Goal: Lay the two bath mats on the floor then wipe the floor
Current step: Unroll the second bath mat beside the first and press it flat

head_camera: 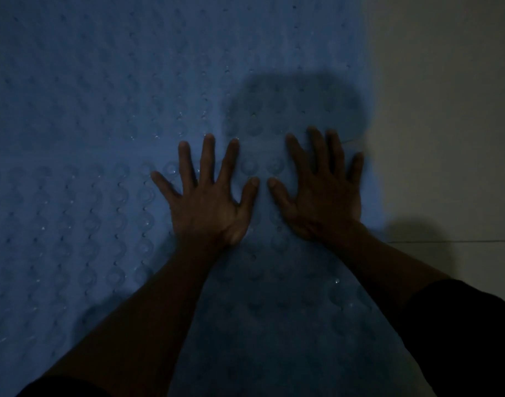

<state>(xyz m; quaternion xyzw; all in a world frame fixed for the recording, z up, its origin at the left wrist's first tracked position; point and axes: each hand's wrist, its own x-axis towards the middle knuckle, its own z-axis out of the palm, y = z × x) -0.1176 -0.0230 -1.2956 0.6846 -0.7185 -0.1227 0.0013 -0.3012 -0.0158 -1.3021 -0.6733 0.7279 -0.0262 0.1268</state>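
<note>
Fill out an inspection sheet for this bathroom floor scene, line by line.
Surface: pale tiled floor bare along the right, a grout line showing.
Job's things: blue bath mat with suction cups lies flat; a seam suggests a second mat adjoining, uncertain in the dim light.
Clutter: nothing seen.
Hands: left hand and right hand both pressed flat on the mat, fingers spread.
Cables: nothing seen.
Surroundings: dim lighting, shadows on the mat and the floor; dark sleeve at lower right.

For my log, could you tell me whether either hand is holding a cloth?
No, the left hand and right hand press flat on the blue mat.
</note>
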